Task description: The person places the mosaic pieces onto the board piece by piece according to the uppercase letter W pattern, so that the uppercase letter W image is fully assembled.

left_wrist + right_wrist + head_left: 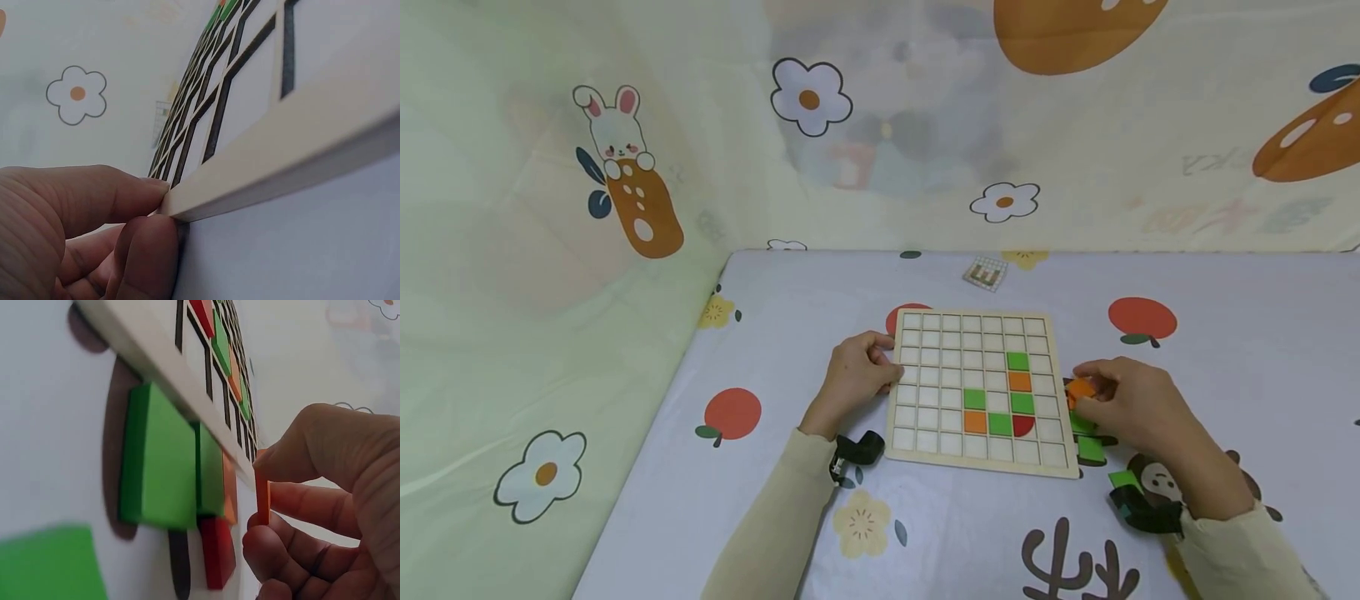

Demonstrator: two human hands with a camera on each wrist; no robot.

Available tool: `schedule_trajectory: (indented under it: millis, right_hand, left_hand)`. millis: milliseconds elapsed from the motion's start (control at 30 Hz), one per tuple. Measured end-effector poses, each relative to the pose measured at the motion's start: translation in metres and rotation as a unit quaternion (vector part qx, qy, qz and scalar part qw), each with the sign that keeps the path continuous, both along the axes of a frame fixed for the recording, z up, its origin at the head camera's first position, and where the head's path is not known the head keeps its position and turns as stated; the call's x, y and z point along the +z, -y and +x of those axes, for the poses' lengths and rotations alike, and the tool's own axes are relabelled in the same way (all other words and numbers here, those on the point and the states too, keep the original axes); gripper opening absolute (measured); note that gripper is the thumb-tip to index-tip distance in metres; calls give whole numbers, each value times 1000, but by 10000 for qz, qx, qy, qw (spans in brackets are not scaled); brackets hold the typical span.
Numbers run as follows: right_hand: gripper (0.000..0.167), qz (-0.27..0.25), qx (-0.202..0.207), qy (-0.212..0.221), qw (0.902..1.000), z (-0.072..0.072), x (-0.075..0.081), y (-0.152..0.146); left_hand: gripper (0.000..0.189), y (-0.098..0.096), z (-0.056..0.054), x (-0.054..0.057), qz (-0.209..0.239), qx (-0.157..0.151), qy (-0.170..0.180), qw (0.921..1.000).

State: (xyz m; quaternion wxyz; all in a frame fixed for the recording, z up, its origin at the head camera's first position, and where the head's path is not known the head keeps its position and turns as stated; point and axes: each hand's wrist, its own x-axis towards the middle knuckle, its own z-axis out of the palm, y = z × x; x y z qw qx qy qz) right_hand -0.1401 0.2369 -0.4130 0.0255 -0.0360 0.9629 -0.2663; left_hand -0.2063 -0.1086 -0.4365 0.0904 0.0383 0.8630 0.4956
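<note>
A wooden grid board (973, 312) lies on the cloth, with several green and orange square tiles and one round-edged red tile (1023, 426) in its cells. My left hand (853, 371) pinches the board's left edge, thumb on top and a finger against the side, as the left wrist view shows. Beyond the right edge, my right hand (1138, 408) holds an orange tile (263, 497) between thumb and fingers, above the cloth. Loose green tiles (1091, 451) lie beside that edge, and the right wrist view shows a red tile (216, 553) and another orange tile (229, 487) among them.
Behind the board lies a small card (985, 272) with a grid and a brown pattern. A further green tile (1124, 479) is near my right wrist. Patterned cloth walls rise at the back and left of the covered table (655, 500).
</note>
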Motion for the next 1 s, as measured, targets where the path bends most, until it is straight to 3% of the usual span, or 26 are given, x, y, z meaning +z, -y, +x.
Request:
schedule_trajectory:
  millis: [367,667,833,1000]
  right_hand:
    - [38,-298,385,-213,9986,-10,4,20]
    - [31,-663,1246,-303,9895,-24,5,40]
    - [29,-580,1752,-389,9821,-35,5,51]
    - [31,-244,1986,-220,9795,-44,8,61]
  left_hand:
    - [32,1,-1,-2,-49,58,21,10000]
    - [32,2,0,-1,-32,21,-3,10000]
    - [32,2,-1,-1,-28,6,-3,10000]
    - [32,1,-1,-2,17,-49,-63,10000]
